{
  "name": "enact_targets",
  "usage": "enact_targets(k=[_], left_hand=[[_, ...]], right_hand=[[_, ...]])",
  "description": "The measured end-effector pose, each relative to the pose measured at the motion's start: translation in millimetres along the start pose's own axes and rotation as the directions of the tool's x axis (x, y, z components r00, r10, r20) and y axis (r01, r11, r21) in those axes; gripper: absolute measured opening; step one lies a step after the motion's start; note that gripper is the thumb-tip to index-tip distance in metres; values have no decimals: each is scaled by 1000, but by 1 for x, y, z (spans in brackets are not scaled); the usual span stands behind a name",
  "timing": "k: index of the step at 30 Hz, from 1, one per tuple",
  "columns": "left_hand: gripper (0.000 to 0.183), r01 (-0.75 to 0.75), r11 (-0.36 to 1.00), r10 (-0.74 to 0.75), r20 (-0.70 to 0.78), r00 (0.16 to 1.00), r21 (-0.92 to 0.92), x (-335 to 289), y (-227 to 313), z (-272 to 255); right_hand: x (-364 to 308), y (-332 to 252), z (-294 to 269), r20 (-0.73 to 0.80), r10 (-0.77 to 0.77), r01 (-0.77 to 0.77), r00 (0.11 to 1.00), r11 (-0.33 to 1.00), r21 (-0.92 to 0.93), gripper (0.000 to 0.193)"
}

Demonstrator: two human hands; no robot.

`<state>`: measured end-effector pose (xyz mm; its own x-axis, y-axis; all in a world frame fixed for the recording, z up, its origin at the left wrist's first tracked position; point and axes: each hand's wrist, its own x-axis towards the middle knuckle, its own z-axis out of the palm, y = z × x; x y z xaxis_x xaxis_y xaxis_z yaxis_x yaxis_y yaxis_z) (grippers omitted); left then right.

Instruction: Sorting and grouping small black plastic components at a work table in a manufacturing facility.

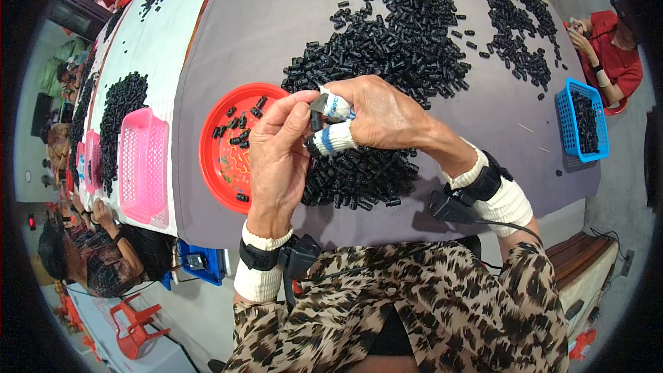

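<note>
In front of my chest, above the dark pile, both hands meet on one small black cylindrical part (316, 121). My left hand (275, 148) pinches at it with thumb and forefinger. From the other side my right hand (390, 114) closes on it, its thumb and forefinger wrapped in white knitted finger covers (336, 138) with blue marks. A small flat grey piece (319, 102) shows between the fingertips; its kind is unclear. Behind the left hand lies a round red tray (209, 166) with several loose black parts. The big heap of black parts (387, 48) spreads behind and beneath my hands.
On the grey-covered table, a blue basket (568, 121) of black parts stands at the right edge. A pink basket (141, 166) and another heap (124, 100) sit on the white-covered table at left. Co-workers (608, 55) sit on both sides. Cables run from my wrist straps (476, 190).
</note>
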<state>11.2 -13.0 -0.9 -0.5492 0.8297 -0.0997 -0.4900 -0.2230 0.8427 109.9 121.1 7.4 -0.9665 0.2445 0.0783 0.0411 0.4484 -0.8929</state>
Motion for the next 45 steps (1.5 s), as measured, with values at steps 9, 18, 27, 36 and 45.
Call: enact_targets(k=[9, 18, 27, 36, 45], left_hand=[[20, 4, 1000, -4, 14, 1000, -13, -2, 0, -3], [20, 15, 998, -11, 53, 999, -68, 1, -2, -4], [20, 31, 990, -21, 71, 997, -139, 2, -3, 0], [18, 19, 995, -14, 53, 999, -96, 2, -5, -6], [20, -134, 830, 295, -221, 930, 542, 12, 10, -95]], right_hand=[[1, 4, 3, -8, -31, 32, 999, 999, 22, 32], [1, 7, 7, -28, -101, 100, 995, 995, -20, 35], [-3, 0, 1, -50, -70, 71, 996, 997, 20, 29], [0, 2, 5, -51, -108, 108, 993, 994, 0, 36], [-7, 2, -37, -137, 10, 9, 991, 991, 134, 9]])
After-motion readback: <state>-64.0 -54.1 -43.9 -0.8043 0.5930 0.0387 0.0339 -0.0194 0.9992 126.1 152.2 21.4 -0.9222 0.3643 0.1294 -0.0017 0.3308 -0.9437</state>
